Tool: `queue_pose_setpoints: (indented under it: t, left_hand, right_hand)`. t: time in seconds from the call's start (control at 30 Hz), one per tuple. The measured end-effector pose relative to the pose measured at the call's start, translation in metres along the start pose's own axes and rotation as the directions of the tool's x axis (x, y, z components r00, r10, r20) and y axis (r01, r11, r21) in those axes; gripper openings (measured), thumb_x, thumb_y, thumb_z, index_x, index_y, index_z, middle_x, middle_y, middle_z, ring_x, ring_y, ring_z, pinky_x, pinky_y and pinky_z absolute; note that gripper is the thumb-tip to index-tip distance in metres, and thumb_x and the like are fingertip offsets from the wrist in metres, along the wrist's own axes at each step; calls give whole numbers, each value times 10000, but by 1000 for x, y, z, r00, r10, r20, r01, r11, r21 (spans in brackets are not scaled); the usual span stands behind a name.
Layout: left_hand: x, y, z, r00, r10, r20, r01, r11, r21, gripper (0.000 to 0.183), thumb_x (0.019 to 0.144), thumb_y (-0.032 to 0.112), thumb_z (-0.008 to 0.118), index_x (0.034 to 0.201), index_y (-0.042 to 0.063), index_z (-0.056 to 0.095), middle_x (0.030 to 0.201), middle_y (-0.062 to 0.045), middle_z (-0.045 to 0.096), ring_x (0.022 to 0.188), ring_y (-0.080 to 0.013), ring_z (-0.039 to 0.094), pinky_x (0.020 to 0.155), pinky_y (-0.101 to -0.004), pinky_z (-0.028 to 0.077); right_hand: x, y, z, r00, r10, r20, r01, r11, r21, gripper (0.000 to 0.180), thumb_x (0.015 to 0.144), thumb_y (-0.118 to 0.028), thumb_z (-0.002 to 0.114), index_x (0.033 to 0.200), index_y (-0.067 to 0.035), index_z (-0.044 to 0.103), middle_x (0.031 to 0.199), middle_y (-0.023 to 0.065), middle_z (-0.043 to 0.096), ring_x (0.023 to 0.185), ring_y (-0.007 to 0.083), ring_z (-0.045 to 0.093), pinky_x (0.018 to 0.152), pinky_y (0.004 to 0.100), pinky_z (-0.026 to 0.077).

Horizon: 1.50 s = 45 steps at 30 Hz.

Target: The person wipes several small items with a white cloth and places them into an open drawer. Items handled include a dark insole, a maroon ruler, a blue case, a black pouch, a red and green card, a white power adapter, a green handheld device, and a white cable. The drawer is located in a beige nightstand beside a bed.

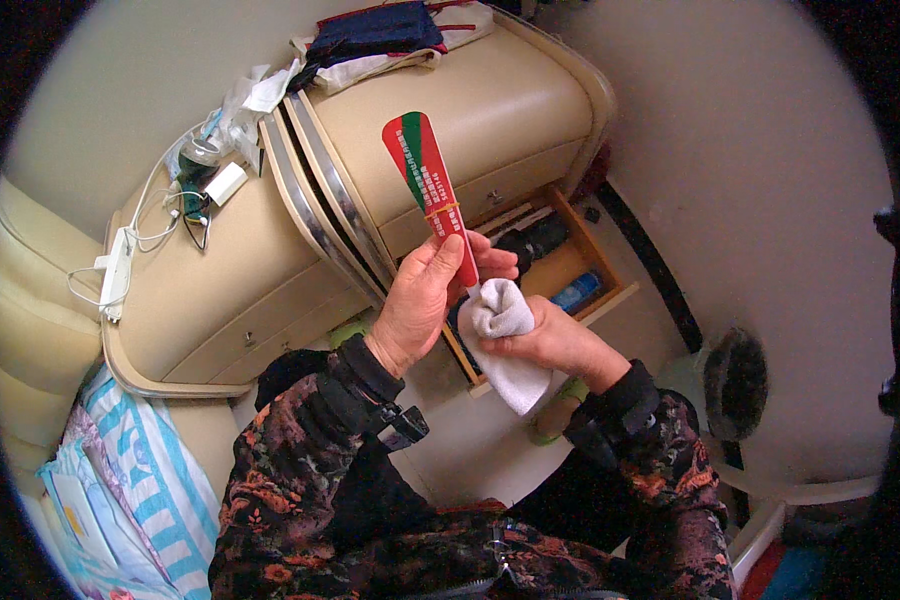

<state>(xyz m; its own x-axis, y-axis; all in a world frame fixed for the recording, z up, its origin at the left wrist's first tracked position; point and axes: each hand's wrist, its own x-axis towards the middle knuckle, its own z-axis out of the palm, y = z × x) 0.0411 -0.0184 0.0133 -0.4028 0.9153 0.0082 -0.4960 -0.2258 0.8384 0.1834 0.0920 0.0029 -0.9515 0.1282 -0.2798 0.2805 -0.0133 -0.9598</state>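
My left hand (420,300) holds a long, tapered red and green piece (429,176), which looks like a folded hand fan. It bears white writing, and a yellow rubber band circles it. Its wide end points up and away from me, and its narrow white end reaches down to the cloth. Gripped in my right hand (562,341) is a white cloth (521,379), bunched at the top with its lower part hanging down. Whether the cloth wraps the white end or only touches it, I cannot tell.
Behind my hands an open wooden drawer (596,262) holds a black object (540,238) and a blue container (576,291). Cream cabinets (487,90) carry folded clothes (375,34), a power strip (118,270) and cables. A bin (735,384) stands right; a striped cloth (150,465) lies left.
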Motion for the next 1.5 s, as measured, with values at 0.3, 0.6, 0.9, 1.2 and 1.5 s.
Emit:
queue_pose_setpoints:
  t: [0.3,0.6,0.9,1.2,1.5]
  left_hand:
    - [4,7,-12,987,100,-124,-101,995,-9,315,981,339,372,981,51,500,773,-71,583,682,-163,574,658,-309,492]
    - [-11,-20,-1,980,-168,-110,179,979,102,292,987,344,364,1025,82,485,754,-5,501,570,-73,426,512,-223,367]
    - [-14,-35,7,958,-276,-73,283,953,112,288,990,346,350,1149,149,487,733,45,507,530,-36,404,437,-177,279]
    - [-14,-24,9,981,-193,0,185,940,286,282,983,310,391,1183,114,418,762,-9,511,508,-54,411,446,-184,342]
    - [-18,-34,11,976,-210,-60,218,916,336,326,990,228,335,1313,185,345,735,-3,472,488,-68,367,398,-201,303]
  right_hand:
    - [3,8,-22,999,-7,-36,-14,836,-548,249,723,-181,689,935,-63,638,811,59,662,740,157,616,701,336,498]
    - [4,-20,-24,893,-155,-422,274,932,237,401,882,-324,586,1158,-37,542,1043,23,597,934,139,560,839,298,447]
    - [25,-20,-13,893,-123,-432,304,874,380,324,808,-246,636,1050,-33,600,949,57,639,841,159,611,764,297,487]
    - [10,-30,-36,895,-231,-382,412,758,506,346,837,-213,587,1127,-31,532,1028,62,624,902,177,610,820,316,494]
    - [27,-21,-9,830,-157,-535,312,926,214,383,772,-84,641,1133,-22,528,953,95,642,885,199,622,813,335,492]
